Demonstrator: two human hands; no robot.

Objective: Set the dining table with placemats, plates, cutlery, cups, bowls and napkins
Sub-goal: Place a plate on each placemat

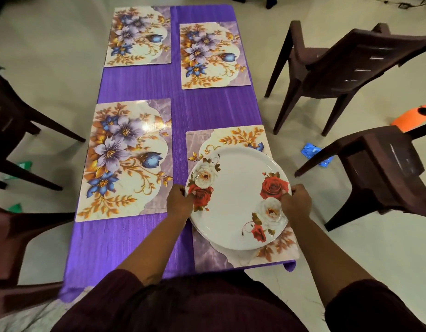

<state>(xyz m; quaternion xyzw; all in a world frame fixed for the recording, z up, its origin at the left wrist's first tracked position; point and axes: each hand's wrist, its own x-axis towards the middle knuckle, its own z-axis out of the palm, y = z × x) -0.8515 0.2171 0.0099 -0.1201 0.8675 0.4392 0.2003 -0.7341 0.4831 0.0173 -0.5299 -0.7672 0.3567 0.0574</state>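
Dark maroon sleeves lead out over the long purple-clothed desk [140, 85], where four floral rectangular placemats lie ready; the white round rose-printed plates [238, 202], seemingly a stack, sit over the near-right placemat [231, 137]; left hand [179, 200] and right hand [297, 200] each grip opposite rims, likely for balance.

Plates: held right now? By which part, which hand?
Yes. Left hand and right hand grip the stack of plates at opposite side rims, over the near-right placemat.
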